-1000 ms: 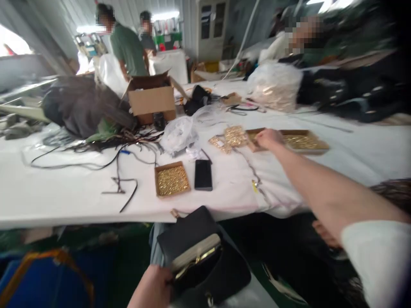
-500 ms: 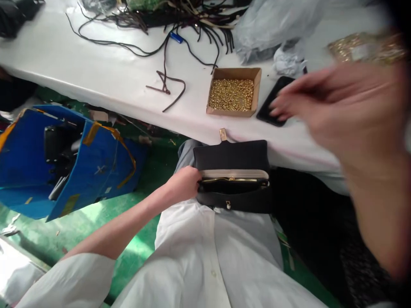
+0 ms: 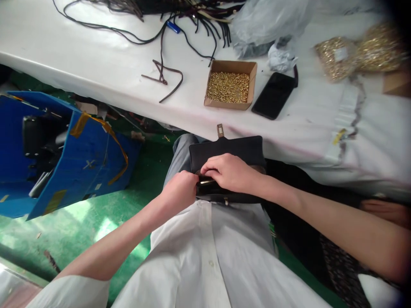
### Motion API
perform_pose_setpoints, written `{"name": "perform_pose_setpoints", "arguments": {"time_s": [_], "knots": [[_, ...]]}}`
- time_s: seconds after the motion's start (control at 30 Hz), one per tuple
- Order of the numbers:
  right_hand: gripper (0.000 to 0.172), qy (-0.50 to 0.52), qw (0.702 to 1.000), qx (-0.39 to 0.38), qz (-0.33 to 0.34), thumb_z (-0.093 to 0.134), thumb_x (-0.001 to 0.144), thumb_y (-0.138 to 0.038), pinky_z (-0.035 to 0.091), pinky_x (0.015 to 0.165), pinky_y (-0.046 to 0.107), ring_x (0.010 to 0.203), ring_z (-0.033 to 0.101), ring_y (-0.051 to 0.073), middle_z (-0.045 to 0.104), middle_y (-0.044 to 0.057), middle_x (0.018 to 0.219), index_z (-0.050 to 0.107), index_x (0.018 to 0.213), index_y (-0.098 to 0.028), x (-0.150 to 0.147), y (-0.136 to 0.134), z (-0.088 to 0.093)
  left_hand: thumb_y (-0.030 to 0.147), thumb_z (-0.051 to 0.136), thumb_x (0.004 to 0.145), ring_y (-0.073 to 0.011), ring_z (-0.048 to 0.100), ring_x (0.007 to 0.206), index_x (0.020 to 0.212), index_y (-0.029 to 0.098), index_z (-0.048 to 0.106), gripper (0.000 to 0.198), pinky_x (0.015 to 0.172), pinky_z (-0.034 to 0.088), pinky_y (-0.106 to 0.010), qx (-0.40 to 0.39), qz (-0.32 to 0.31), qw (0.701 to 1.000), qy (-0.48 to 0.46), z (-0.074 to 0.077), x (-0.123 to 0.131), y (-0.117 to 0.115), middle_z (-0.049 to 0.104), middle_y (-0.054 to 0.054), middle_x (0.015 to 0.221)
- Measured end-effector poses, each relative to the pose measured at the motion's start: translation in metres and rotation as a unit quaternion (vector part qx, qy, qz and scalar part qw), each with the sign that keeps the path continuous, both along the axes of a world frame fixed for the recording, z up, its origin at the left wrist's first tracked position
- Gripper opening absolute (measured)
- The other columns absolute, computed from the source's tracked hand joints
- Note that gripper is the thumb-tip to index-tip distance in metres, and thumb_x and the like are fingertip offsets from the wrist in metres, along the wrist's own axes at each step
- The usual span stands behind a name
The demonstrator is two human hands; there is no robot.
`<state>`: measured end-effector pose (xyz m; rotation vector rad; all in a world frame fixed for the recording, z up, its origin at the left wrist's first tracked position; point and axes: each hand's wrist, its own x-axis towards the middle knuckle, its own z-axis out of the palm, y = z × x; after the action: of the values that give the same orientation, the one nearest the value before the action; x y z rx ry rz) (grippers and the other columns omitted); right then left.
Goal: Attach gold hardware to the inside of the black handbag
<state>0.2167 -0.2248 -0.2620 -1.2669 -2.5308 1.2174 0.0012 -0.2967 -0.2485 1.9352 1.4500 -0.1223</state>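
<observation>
A person in a white shirt, seen from their own head, has a small black bag [image 3: 245, 147] in the lower middle of the frame, on the lap, just below the edge of a white-covered table [image 3: 105, 68]. The bag's long axis runs left to right across the frame; its flap is folded open toward the table, with a gold clasp [image 3: 220, 130] at the top.

The left hand [image 3: 182, 188] comes from the lower left and is closed on the bag's left end, at the corner of the opening. The right hand [image 3: 233, 173] reaches in from the lower right and lies over the opening, fingers curled, thumb and forefinger close together near the left hand. A short stretch of metal zip [image 3: 207, 181] shows between the two hands — nearly in line with the bag's length, and close to both sets of fingertips. Whether the right fingers hold anything cannot be told.

Above the bag, on the table, a cardboard box [image 3: 252, 81] holds small gold pieces [image 3: 228, 87]; a dark phone [image 3: 274, 96] lies just to its right, tilted.
</observation>
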Motion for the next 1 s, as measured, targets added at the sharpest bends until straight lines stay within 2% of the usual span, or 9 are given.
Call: {"name": "perform_pose_setpoints", "arguments": {"time_s": [0.13, 0.3, 0.37, 0.5, 0.63, 0.77, 0.9, 1.0], "knots": [[0.026, -0.028, 1.0, 0.0, 0.01, 0.07, 0.097, -0.019, 0.056, 0.093, 0.033, 0.109, 0.078, 0.029, 0.087, 0.002, 0.108, 0.09, 0.108, -0.032, -0.006, -0.011, 0.005, 0.007, 0.057, 0.095, -0.0247, 0.072, 0.08, 0.094, 0.017, 0.081, 0.026, 0.072, 0.045, -0.033, 0.005, 0.017, 1.0, -0.003, -0.005, 0.001, -0.015, 0.08, -0.015, 0.093], [0.029, 0.023, 0.996, -0.08, 0.031, 0.066, 0.096, -0.015, 0.056, 0.09, 0.031, 0.099, 0.08, 0.025, 0.087, 0.001, 0.103, 0.09, 0.1, -0.029, -0.006, -0.022, -0.001, 0.009, 0.058, 0.099, -0.0263, 0.074, 0.088, 0.1, 0.017, 0.081, 0.024, 0.078, 0.049, -0.034, -0.004, 0.038, 0.999, 0.009, -0.008, 0.005, -0.029, 0.081, -0.014, 0.101], [0.031, 0.056, 0.991, -0.118, 0.02, 0.064, 0.097, -0.014, 0.056, 0.087, 0.029, 0.097, 0.08, 0.023, 0.088, -0.001, 0.102, 0.09, 0.102, -0.029, -0.005, -0.025, -0.005, 0.009, 0.057, 0.101, -0.0267, 0.074, 0.089, 0.101, 0.016, 0.08, 0.024, 0.078, 0.048, -0.035, 0.005, 0.044, 0.999, 0.004, -0.008, 0.006, -0.033, 0.08, -0.014, 0.102], [0.024, 0.069, 0.984, -0.162, -0.034, 0.07, 0.093, -0.017, 0.054, 0.077, 0.029, 0.086, 0.08, 0.021, 0.087, -0.003, 0.097, 0.09, 0.099, -0.029, -0.005, -0.034, -0.009, 0.006, 0.057, 0.101, -0.0254, 0.073, 0.092, 0.1, 0.017, 0.079, 0.025, 0.08, 0.049, -0.035, 0.02, 0.051, 0.998, -0.03, -0.009, 0.003, -0.042, 0.078, -0.011, 0.101], [0.022, 0.063, 0.986, -0.134, -0.081, 0.071, 0.089, -0.014, 0.05, 0.07, 0.028, 0.081, 0.077, 0.02, 0.085, -0.003, 0.088, 0.088, 0.093, -0.028, -0.009, -0.047, -0.006, 0.006, 0.056, 0.104, -0.0252, 0.071, 0.091, 0.1, 0.016, 0.077, 0.023, 0.08, 0.047, -0.035, 0.027, 0.066, 0.997, -0.026, -0.011, 0.004, -0.055, 0.076, -0.01, 0.099], [0.017, 0.062, 0.985, -0.111, -0.117, 0.074, 0.084, -0.013, 0.048, 0.066, 0.028, 0.074, 0.073, 0.018, 0.081, -0.003, 0.079, 0.083, 0.091, -0.026, -0.009, -0.053, -0.005, 0.004, 0.053, 0.106, -0.0231, 0.068, 0.086, 0.106, 0.017, 0.075, 0.025, 0.076, 0.045, -0.035, 0.042, 0.098, 0.992, -0.068, -0.013, 0.009, -0.064, 0.073, -0.007, 0.097], [0.019, 0.081, 0.982, -0.135, -0.103, 0.072, 0.087, -0.009, 0.05, 0.069, 0.028, 0.076, 0.075, 0.018, 0.083, -0.001, 0.085, 0.084, 0.094, -0.023, -0.004, -0.054, -0.007, 0.003, 0.053, 0.104, -0.0241, 0.069, 0.087, 0.107, 0.02, 0.071, 0.025, 0.076, 0.045, -0.036, 0.063, 0.111, 0.988, -0.089, -0.017, 0.013, -0.071, 0.074, -0.006, 0.097], [0.023, 0.108, 0.98, -0.145, -0.079, 0.069, 0.095, -0.011, 0.051, 0.074, 0.029, 0.082, 0.078, 0.018, 0.085, -0.001, 0.091, 0.087, 0.098, -0.024, 0.0, -0.055, -0.008, 0.004, 0.053, 0.104, -0.0259, 0.072, 0.092, 0.123, 0.021, 0.067, 0.029, 0.078, 0.047, -0.036, 0.066, 0.131, 0.985, -0.095, -0.02, 0.014, -0.075, 0.077, -0.006, 0.105]]}}
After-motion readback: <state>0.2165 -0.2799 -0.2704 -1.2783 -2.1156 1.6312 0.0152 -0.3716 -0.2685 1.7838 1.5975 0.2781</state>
